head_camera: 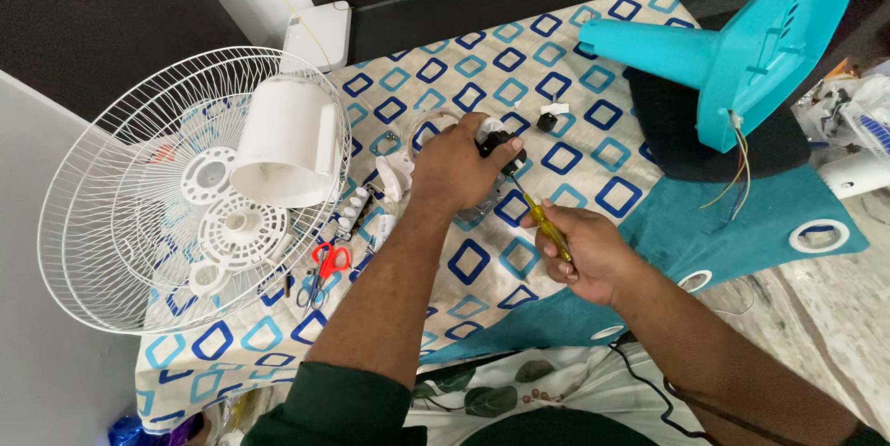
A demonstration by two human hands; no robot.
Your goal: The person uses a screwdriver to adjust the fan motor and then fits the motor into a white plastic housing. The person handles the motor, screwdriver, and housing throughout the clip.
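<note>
Screwdriver point(545, 225) with a yellow handle sits in the right hand point(593, 256), fingers wrapped tight around it, its tip reaching up to a small black part point(498, 146) near the middle of the patterned cloth point(575, 168). The left hand point(454, 168) curls over that black part, fingers closed on it and pinning it down. Just left of this hand lie small white plastic pieces point(394, 175). Toward the cloth's left edge rests a white wire fan guard point(120, 223) with a white motor cover point(287, 142) on it — red-handled scissors point(323, 270) lie beside its rim. A turquoise fan base point(742, 47) stands tilted at the far right corner, wires point(732, 172) hanging from it.
</note>
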